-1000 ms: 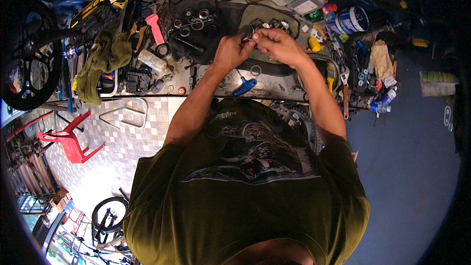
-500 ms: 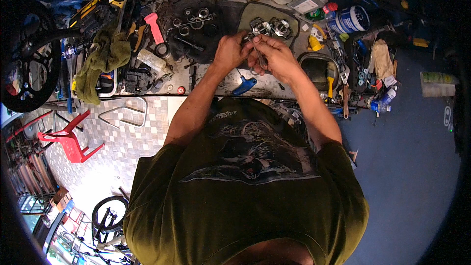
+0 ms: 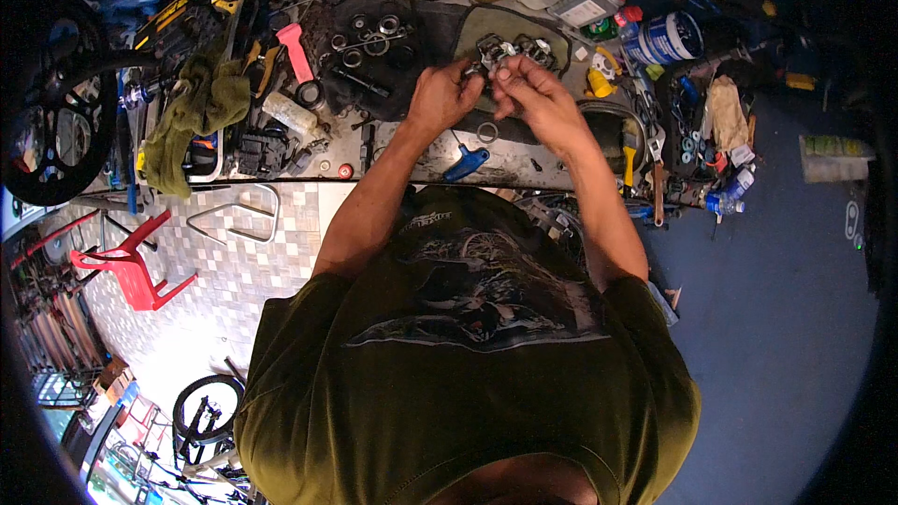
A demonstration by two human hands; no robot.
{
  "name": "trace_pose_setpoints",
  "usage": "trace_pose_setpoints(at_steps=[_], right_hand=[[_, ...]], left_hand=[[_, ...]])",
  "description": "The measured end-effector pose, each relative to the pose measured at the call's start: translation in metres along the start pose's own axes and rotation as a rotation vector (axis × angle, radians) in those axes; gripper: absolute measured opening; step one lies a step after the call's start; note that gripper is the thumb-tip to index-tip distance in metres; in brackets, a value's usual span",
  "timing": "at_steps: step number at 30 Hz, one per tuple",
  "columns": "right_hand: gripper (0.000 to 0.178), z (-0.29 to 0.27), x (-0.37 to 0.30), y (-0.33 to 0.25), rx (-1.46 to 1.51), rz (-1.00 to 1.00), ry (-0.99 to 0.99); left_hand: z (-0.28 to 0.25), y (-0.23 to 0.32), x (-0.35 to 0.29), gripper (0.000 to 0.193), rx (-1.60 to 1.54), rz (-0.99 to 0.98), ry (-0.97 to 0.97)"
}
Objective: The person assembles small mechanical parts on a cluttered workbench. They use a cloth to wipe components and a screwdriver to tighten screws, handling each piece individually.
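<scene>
**Small metal part (image 3: 475, 69) in left hand (image 3: 442, 96)**

Left thumb and fingers pinch the part, held just near of the metal pedals (image 3: 490, 45) on the green mat (image 3: 475, 22). Right hand (image 3: 544, 105) just to the right, fingers curled; cannot tell whether it grips anything. Nearer on counter (image 3: 514, 166): metal ring (image 3: 479, 135), blue-handled tool (image 3: 466, 165).

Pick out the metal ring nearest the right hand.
The lone ring beside the blue-handled tool; other rings lie grouped on the dark mat, farther left.
</scene>
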State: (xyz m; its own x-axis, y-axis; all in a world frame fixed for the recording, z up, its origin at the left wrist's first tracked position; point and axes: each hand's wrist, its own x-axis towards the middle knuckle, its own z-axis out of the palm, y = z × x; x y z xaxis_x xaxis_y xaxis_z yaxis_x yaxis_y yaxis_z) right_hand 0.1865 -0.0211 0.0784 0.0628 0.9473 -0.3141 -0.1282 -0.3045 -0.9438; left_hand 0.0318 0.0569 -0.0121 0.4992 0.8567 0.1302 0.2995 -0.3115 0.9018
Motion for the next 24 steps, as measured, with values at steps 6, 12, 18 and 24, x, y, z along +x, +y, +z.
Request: trace_pose_setpoints(at_steps=[6, 12, 18, 24], right_hand=[[0.028, -0.004, 0.005, -0.050, -1.011, -0.481, -0.001], [0.027, 0.000, 0.018, -0.065, -1.322, -0.643, -0.210], [0.026, 0.001, 0.023, -0.071, -1.465, -0.689, -0.236], [0.029, 0.006, 0.023, -0.073, -1.522, -0.661, -0.228]], left_hand=[[-0.005, 0.013, 0.000, 0.029, -0.012, 0.002, 0.012], [-0.002, 0.004, 0.000, 0.028, -0.018, 0.026, 0.013], [0.000, 0.002, 0.001, 0.028, 0.009, 0.057, 0.027], [-0.002, 0.005, 0.001, 0.025, 0.044, 0.045, -0.005]])
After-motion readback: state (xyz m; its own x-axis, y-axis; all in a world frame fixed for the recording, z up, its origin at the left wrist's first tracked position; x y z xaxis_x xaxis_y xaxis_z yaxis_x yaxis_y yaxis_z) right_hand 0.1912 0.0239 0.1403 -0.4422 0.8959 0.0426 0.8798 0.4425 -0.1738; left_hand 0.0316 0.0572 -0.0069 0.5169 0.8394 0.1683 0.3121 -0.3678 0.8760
